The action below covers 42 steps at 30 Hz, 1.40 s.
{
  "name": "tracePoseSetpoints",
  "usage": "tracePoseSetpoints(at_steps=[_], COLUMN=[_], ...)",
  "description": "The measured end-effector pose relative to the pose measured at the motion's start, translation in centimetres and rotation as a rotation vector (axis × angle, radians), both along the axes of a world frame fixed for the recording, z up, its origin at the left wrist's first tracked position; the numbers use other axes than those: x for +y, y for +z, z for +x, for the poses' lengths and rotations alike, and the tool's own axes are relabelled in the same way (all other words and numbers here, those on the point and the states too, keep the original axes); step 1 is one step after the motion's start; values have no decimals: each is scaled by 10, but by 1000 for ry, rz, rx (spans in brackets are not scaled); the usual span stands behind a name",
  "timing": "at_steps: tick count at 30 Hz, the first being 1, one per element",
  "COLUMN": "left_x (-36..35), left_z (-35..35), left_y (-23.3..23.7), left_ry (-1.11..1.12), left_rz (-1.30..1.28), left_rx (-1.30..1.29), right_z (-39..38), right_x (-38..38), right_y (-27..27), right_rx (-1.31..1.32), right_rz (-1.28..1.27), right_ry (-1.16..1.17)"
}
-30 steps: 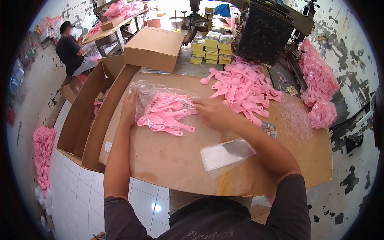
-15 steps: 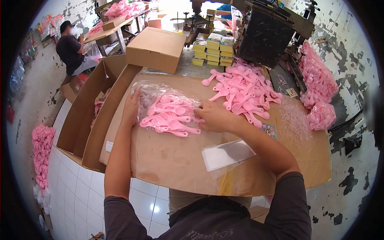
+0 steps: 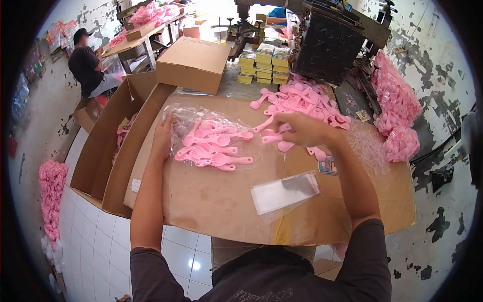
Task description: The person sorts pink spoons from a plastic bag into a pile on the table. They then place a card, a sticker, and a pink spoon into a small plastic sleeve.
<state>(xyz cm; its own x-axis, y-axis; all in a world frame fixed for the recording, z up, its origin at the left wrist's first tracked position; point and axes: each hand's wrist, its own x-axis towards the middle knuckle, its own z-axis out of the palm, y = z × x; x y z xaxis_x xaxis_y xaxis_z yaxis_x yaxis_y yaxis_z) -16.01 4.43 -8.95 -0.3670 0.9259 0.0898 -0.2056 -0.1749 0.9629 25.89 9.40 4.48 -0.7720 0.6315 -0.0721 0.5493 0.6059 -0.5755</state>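
A clear plastic bag [image 3: 193, 111] lies on the cardboard-covered tabletop with several pink measuring spoons [image 3: 211, 146] inside, some handles reaching toward its right side. My left hand [image 3: 163, 135] is closed on the bag's left edge. At the near edge of a heap of loose pink measuring spoons [image 3: 302, 100], my right hand [image 3: 302, 128] has its fingers closed around a few spoons [image 3: 271, 137], whose ends poke out to the left. The palm and part of the heap are hidden by that hand.
Flat clear bags [image 3: 284, 194] lie near the front, printed cards [image 3: 328, 166] by my right forearm. An open carton [image 3: 113, 146] stands left, a closed box [image 3: 193, 63] behind. Card stacks [image 3: 264, 63] and a black machine [image 3: 327, 48] are at the back. A person [image 3: 88, 65] sits far left.
My right hand has moved right, from the bag's open side to the loose heap, and now grips spoons there. My left hand stays on the bag.
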Motion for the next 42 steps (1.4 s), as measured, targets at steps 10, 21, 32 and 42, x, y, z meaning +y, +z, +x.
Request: tracePoseSetpoints(at_steps=[10,21,32,42], left_x=[-2,-2,-2,-3], left_z=[8,3,4,1], left_y=[7,4,5,5], left_ry=[49,33,40,50], left_rz=[-9,-15,-36,-34], left_rx=[-8,-3,36,52], right_z=[6,-103,-84,-17], right_x=[24,23,-33,0], right_y=[-34,-152,-57,-35], right_rx=[337,147,-91,84], right_rz=[849,905,211,57], right_ry=[-164,141,-101,-182])
